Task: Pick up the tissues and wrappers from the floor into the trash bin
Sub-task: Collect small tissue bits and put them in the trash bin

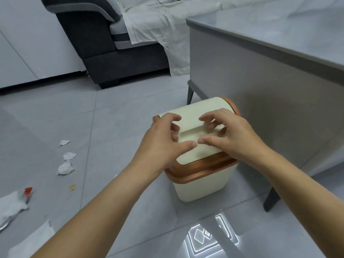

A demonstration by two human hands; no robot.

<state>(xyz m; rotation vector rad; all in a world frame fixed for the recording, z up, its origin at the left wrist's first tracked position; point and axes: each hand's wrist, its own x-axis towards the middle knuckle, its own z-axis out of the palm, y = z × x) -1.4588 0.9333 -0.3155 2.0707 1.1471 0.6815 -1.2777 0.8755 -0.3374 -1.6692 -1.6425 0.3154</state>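
Note:
A cream trash bin point(197, 189) with a copper-brown rim stands on the grey tiled floor, and its cream lid point(197, 110) is down. My left hand point(163, 142) and my right hand point(232, 138) hover over the lid with loosely curled fingers, fingertips at the lid's recessed handle, holding nothing. Three small torn tissues point(65, 168) lie on the floor to the left. Further left lie a bigger tissue point(11, 205), a red wrapper point(28, 190), a yellow scrap point(72, 187) and a silvery wrapper point(5, 224). Another tissue point(31, 241) lies at the bottom left.
A grey table point(260, 58) stands right behind the bin, with one dark leg point(271, 200) at the right. A dark sofa point(104, 58) draped with a white cloth point(167, 28) stands at the back. A lamp's reflection shines on the tiles near me.

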